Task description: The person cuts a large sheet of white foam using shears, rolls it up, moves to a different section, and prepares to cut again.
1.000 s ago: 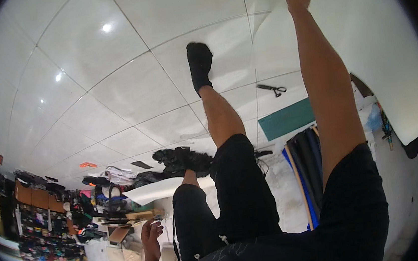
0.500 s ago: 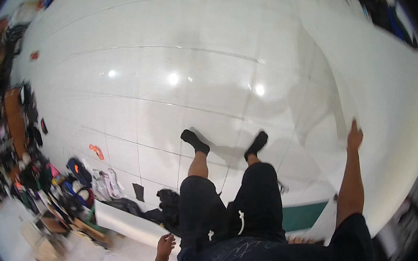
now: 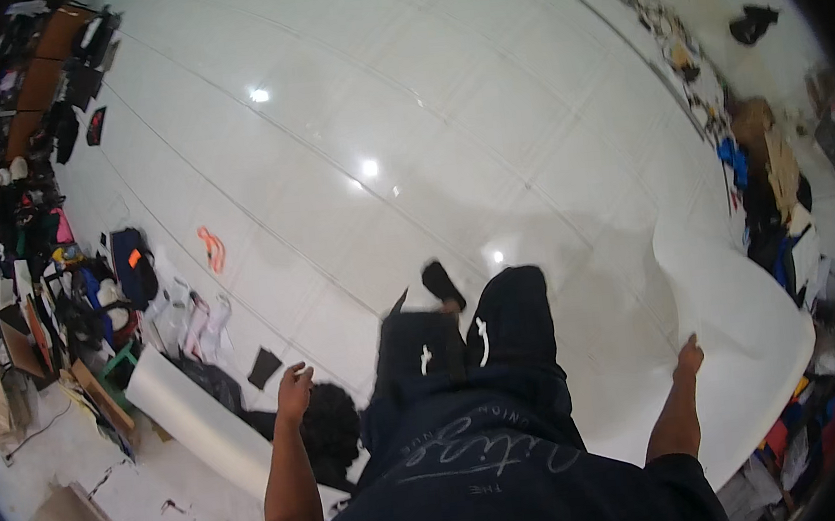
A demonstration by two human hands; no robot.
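A large, flexible white sheet (image 3: 745,319) curves along my right side, its near end bent and lifted from the floor. My right hand (image 3: 688,355) is closed at the sheet's left edge, pinching it. On the other side, my left hand (image 3: 295,388) hangs with its fingers apart and slightly bent, holding nothing. Below it, a long white roll (image 3: 202,422) lies slantwise on the floor. A fluffy black bundle (image 3: 331,425) sits between that roll and my legs. One black-socked foot (image 3: 439,281) shows ahead of me.
Glossy white tiles (image 3: 351,96) spread ahead. An orange object (image 3: 211,250) and a small dark piece (image 3: 264,368) lie at left. Bags, boards and boxes crowd the left side, near a dark backpack (image 3: 134,268). More clutter (image 3: 764,152) lines the right.
My view has turned and my legs have stepped. The white sheet reaches less far up on the right, its end now showing. My left hand has risen away from my hip.
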